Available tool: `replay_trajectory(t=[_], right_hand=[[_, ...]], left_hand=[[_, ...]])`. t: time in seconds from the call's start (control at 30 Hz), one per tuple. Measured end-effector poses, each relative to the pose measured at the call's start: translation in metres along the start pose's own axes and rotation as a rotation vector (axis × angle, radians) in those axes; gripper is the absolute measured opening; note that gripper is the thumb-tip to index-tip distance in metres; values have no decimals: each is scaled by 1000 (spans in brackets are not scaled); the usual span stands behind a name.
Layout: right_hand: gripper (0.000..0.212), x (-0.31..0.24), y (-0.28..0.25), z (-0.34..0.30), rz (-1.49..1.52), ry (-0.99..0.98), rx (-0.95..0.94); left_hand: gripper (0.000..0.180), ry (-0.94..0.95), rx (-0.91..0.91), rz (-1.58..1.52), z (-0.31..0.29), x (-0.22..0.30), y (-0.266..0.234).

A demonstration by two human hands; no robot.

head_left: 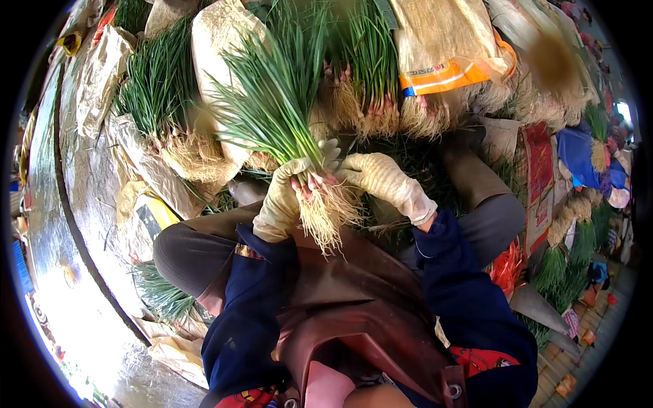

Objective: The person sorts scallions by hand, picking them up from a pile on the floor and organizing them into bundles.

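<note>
A bunch of green garlic or spring onions [282, 112], with long green leaves, pinkish bulbs and pale stringy roots, is held in front of me. My left hand [279, 204], in a cream glove, is wrapped round it just above the bulbs. The roots hang down over my apron, and the leaves fan out up and to the left. My right hand [381, 178], gloved too, is beside the bulbs on the right. Its fingers are pressed together near the stems; what they pinch, if anything, is hidden.
More rooted bunches [160, 88] lie at the far left, and others [377, 68] straight ahead. A woven sack [442, 41] with an orange edge covers several at the far right. Red plastic strips [507, 268] lie by my right knee. Loose leaves lie between my legs.
</note>
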State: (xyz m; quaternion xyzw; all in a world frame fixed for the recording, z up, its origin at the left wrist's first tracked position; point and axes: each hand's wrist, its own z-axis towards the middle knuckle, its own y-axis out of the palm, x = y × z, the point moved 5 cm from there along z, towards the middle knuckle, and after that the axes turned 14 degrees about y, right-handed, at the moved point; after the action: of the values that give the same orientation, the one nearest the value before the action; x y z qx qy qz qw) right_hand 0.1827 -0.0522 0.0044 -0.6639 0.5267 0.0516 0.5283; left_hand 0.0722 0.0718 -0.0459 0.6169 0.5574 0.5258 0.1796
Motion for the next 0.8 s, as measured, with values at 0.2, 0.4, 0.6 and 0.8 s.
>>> replay_trajectory(t=[0.2, 0.4, 0.6, 0.8], right_hand=[[38, 54, -46, 77, -415, 603, 203], [37, 44, -8, 29, 511, 492, 1], [23, 13, 14, -1, 106, -18, -203], [54, 15, -35, 37, 222, 500, -10]], left_hand=[[51, -104, -342, -230, -15, 25, 62], [41, -97, -231, -109, 21, -11, -36], [61, -170, -86, -86, -11, -6, 39], [47, -455, -235, -363, -7, -2, 31]])
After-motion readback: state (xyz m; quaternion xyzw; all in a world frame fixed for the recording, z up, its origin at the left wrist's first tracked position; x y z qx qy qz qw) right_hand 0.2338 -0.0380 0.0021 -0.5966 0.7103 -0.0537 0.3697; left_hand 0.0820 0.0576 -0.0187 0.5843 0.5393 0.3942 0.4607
